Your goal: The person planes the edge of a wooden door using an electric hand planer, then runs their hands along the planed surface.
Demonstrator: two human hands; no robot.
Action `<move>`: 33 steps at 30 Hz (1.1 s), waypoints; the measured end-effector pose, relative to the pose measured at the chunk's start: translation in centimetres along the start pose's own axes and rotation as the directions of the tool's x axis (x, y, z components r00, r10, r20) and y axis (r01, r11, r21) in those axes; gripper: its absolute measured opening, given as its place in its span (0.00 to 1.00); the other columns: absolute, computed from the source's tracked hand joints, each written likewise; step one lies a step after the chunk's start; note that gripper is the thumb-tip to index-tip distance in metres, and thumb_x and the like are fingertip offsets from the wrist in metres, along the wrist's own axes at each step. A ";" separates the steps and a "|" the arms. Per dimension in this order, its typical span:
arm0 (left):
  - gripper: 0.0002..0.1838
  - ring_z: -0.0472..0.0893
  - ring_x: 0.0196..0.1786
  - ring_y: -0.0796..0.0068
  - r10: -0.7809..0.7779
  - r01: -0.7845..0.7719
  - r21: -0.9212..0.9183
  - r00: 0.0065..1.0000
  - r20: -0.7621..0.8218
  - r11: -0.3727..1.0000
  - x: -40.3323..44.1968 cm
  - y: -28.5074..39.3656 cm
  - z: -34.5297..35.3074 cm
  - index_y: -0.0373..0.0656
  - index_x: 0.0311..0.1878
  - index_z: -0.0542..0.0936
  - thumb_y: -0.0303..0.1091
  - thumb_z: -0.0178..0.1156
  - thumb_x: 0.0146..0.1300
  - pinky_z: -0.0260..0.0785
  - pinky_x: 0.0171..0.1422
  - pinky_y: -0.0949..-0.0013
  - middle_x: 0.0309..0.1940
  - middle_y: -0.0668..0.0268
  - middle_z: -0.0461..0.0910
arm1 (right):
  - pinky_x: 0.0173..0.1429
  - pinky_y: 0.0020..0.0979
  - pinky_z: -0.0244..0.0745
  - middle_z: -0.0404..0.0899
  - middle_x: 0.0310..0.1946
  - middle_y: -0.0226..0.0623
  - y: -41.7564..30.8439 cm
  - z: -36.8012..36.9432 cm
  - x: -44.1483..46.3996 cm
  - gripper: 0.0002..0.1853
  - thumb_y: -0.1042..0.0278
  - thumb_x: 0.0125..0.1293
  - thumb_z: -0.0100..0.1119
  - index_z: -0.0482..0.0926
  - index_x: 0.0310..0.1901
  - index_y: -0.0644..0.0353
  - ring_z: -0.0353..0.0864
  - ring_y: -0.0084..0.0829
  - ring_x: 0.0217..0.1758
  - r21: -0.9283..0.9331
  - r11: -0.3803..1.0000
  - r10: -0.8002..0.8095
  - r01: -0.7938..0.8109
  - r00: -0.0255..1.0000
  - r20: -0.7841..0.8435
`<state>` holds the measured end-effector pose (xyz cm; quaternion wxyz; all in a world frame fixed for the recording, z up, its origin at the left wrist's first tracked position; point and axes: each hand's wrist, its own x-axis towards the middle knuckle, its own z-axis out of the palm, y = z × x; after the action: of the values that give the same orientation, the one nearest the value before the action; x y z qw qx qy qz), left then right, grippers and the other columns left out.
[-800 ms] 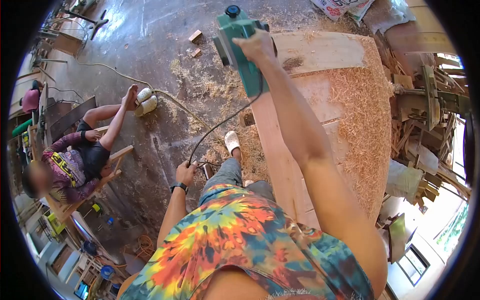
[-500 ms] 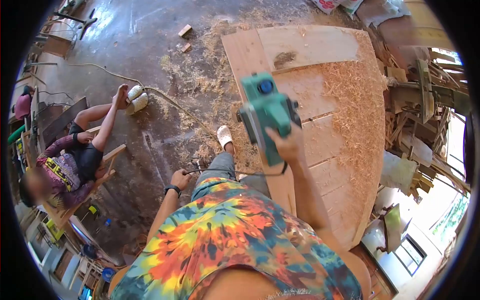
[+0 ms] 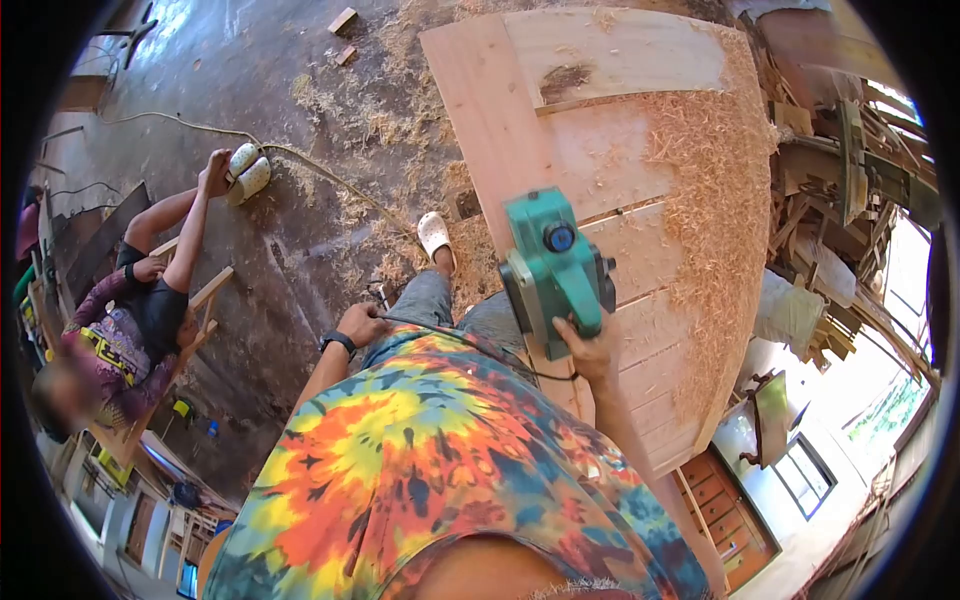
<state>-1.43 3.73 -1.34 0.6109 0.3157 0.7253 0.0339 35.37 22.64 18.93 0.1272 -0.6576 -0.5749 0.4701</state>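
Note:
My right hand [image 3: 592,350] is wrapped round the rear handle of a green electric planer [image 3: 548,235] with a blue knob. The planer sits over the left edge strip of a large wooden panel [image 3: 480,110]; whether its sole touches the wood is hidden. From its back end a dark power cord [image 3: 455,335] loops across the front of my shirt. My left hand [image 3: 362,325], with a black watch on the wrist, is closed on that cord beside my hip.
Curly wood shavings [image 3: 705,200] cover the panel's right side. More shavings and a pale extension cord [image 3: 320,172] lie on the floor near my white clog [image 3: 434,232]. Another person [image 3: 130,330] sits at the left. Scrap timber [image 3: 830,220] is piled at the right.
My right hand has drawn the planer back along the panel's edge, closer to my body. The view has shifted slightly. My left hand still grips the cord.

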 end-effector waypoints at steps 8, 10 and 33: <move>0.21 0.82 0.34 0.58 -0.076 0.067 -0.071 0.989 -0.127 0.995 -0.3 -3.6 -1.2 0.34 0.34 0.83 0.47 0.70 0.59 0.72 0.42 0.58 0.28 0.53 0.84 | 0.39 0.33 0.76 0.85 0.28 0.38 -9.9 3.2 12.2 0.14 0.63 0.58 0.75 0.85 0.40 0.64 0.81 0.29 0.30 0.014 0.984 -0.177 0.176 0.984 0.019; 0.22 0.82 0.34 0.61 -0.118 0.093 -0.162 0.981 -0.155 0.982 -0.2 -3.5 -0.9 0.33 0.35 0.83 0.48 0.69 0.61 0.72 0.42 0.59 0.28 0.55 0.84 | 0.41 0.34 0.77 0.87 0.30 0.40 -12.3 3.9 15.2 0.15 0.63 0.58 0.75 0.86 0.41 0.65 0.82 0.29 0.31 0.013 0.978 -0.207 0.207 0.978 0.013; 0.16 0.83 0.38 0.65 0.003 -0.132 -0.203 0.844 -0.536 0.970 -16.2 -8.9 18.1 0.35 0.38 0.82 0.42 0.67 0.64 0.73 0.45 0.63 0.32 0.57 0.84 | 0.47 0.40 0.82 0.88 0.36 0.47 -6.8 5.6 16.9 0.22 0.52 0.51 0.77 0.87 0.41 0.60 0.88 0.46 0.40 0.071 0.727 -0.658 0.683 0.722 -0.212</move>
<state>12.16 -17.56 4.28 0.4172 0.2458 0.8453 0.2260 25.02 37.42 12.86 0.3853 -0.4314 -0.7252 0.3734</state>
